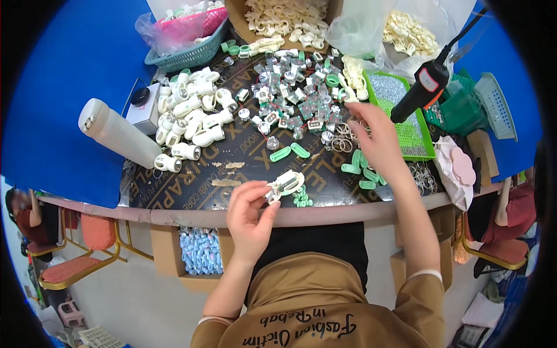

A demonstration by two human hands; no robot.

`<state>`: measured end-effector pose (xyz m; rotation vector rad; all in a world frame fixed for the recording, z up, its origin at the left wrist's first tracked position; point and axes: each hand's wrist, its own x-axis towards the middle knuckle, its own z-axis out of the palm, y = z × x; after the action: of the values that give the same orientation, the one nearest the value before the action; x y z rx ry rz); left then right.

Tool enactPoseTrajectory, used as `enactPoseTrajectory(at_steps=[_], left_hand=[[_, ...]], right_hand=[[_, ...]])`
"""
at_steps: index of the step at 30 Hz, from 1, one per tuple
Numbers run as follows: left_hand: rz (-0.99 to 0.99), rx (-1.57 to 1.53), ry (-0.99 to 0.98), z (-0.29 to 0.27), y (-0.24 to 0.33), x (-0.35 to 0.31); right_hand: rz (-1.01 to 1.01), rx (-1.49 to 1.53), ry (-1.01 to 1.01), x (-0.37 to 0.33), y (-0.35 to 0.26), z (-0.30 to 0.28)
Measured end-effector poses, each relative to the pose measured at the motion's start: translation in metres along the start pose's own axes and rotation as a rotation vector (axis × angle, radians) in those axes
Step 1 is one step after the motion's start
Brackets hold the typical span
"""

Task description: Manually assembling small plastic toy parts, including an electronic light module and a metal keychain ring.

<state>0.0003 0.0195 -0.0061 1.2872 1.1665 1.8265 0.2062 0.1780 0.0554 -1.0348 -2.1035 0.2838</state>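
My left hand (pixel 250 216) pinches a small white flashlight half-shell (pixel 294 180) with electronic parts seated in it, just above the table's near edge. Reaching out over the table, my right hand (pixel 378 138) has its thumb and fingers apart, and nothing shows between them. Metal key rings (pixel 343 139) lie beside and partly under it. Close to its fingertips are cream plastic shell halves (pixel 354 78). A heap of small circuit assemblies with reflectors (pixel 299 93) spreads to its left. Green oval pieces (pixel 281 153) and small green buttons (pixel 302 197) lie nearer to me.
White assembled mini flashlights (pixel 197 110) are piled left, beside a white bottle (pixel 119 133). A box of cream shells (pixel 287 20) stands at the back. A black electric screwdriver (pixel 420 87) hangs over a green tray of screws (pixel 415 136) at right. Blue pieces fill a carton (pixel 200 255) below.
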Motion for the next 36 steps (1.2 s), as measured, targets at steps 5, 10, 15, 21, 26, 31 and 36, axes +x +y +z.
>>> enactPoseTrajectory(at_steps=[5, 10, 15, 21, 26, 31, 36], left_hand=[[0.012, 0.022, -0.022, 0.001, -0.001, -0.002], [-0.022, 0.011, -0.062, 0.001, 0.0, -0.003], [-0.011, 0.023, -0.068, -0.002, -0.002, -0.002], [-0.009, 0.115, -0.037, -0.006, -0.002, -0.004], [0.093, 0.217, -0.121, -0.013, 0.007, 0.001], [0.066, 0.097, -0.154, -0.014, 0.004, 0.006], [0.065, 0.084, -0.207, -0.019, 0.004, 0.01]], right_hand=[[-0.015, -0.221, -0.133, 0.081, 0.05, 0.038], [-0.035, -0.271, -0.2, 0.167, 0.091, 0.099], [-0.056, -0.377, -0.269, 0.228, 0.074, 0.146], [-0.1, -0.7, -0.487, 0.268, 0.071, 0.174], [-0.183, -0.586, -0.734, 0.282, 0.068, 0.187], [-0.22, -0.559, -0.701, 0.282, 0.081, 0.193], [-0.184, -0.491, -0.639, 0.284, 0.075, 0.19]])
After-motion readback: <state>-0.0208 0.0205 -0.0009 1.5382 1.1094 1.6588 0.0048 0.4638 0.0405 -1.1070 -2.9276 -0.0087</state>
